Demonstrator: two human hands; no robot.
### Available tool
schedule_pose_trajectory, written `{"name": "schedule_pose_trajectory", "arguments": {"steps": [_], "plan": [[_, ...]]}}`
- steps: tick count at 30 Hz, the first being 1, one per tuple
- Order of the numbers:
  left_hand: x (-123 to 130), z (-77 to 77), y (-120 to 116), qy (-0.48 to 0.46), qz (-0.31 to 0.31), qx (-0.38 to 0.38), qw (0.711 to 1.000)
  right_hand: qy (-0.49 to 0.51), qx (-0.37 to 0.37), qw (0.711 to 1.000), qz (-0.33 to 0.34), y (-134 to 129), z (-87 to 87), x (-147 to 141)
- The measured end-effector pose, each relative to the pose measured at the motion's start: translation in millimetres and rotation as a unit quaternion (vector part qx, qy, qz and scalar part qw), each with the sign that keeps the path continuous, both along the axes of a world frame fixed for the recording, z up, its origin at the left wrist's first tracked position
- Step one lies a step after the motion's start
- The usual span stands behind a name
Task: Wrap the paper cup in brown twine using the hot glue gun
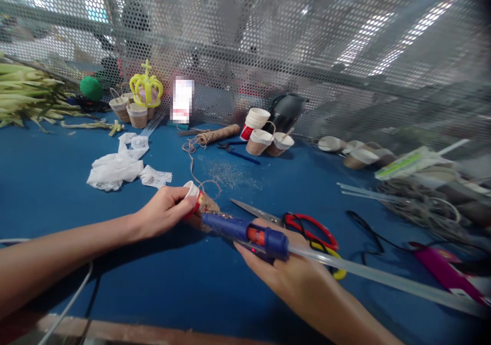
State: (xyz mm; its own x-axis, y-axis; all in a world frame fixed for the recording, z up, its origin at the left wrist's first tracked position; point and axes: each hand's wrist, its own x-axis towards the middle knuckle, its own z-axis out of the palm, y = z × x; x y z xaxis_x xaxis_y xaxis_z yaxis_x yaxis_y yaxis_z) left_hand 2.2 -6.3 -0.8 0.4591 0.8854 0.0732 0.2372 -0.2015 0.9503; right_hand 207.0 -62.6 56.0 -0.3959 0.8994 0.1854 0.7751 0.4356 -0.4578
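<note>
My left hand (164,212) is closed around a small paper cup (192,188), tilted on its side. Its white rim points up and left, a red printed band shows, and brown twine (209,205) wraps the lower part. In my right hand (295,268) is a blue hot glue gun (245,232), its nozzle end at the twine-wrapped part of the cup; whether it touches I cannot tell. A long clear glue stick (368,272) runs out of its back. Behind my right hand lie scissors (264,213) with red handles. A loose strand leads from the cup to the twine roll (218,135).
White lace (115,170) lies on the blue table at left. Twine-wrapped cups (261,141) stand at the back beside blue pliers (241,154). A yellow crown (146,86), more cups (137,114) and a perforated metal screen (222,43) are behind. Cord coils (418,207) lie right.
</note>
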Motion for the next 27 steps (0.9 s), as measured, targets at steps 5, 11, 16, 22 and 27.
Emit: {"name": "schedule_pose_trajectory", "arguments": {"steps": [5,11,16,22,27], "plan": [[-1,-0.1,-1,0.005,-0.001,-0.005,1.000,0.020,-0.007,1.000,-0.006,0,0.4,1],[-2,-0.6,-1,0.011,0.001,0.003,1.000,0.038,-0.002,0.999,-0.014,3,-5.5,2],[-3,-1.7,1,0.030,-0.004,0.021,0.999,0.033,-0.022,0.999,-0.019,4,-3.5,1],[-3,-0.9,0,0.047,0.006,0.035,0.998,0.065,-0.039,0.996,-0.050,10,-8.0,8],[-3,-3.3,1,0.019,0.022,0.020,0.999,0.169,-0.239,0.955,-0.049,20,2.6,27]]}}
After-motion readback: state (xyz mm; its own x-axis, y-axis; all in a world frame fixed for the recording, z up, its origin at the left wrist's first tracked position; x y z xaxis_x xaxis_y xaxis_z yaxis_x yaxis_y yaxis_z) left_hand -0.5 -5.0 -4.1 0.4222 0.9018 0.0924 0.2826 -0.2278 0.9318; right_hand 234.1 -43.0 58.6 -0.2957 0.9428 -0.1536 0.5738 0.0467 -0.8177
